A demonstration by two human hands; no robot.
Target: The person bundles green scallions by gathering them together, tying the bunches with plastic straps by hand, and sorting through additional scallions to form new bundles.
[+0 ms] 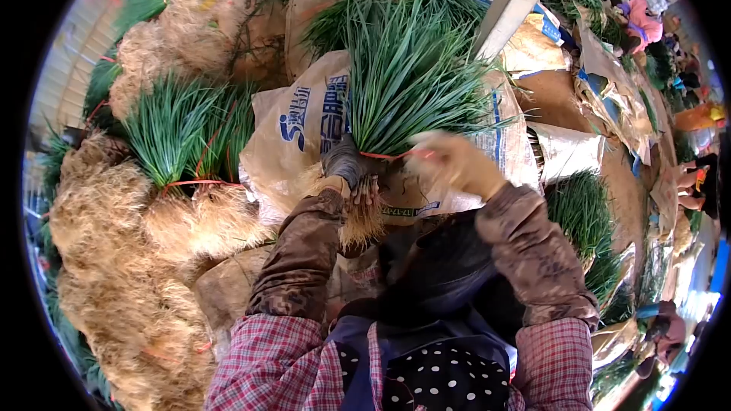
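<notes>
A large bunch of green onion seedlings (411,68) lies in front of me, leaves fanned away and pale roots (360,221) toward my body. My left hand (340,164), in a grey-and-tan glove, is closed around its lower stems. A red tie (377,155) crosses the stems and runs to the right. My right hand (457,166), in a tan glove and smeared by motion, grips the tie's end beside the bunch. Beneath is a printed woven sack (293,118).
Tied bunches (179,133) with a red band (198,182) lie at left beside a long heap of rooty bundles (114,259). A metal post (518,4) slants down at upper right. More greens (582,221) lie at right. Other people (643,23) are at the far right.
</notes>
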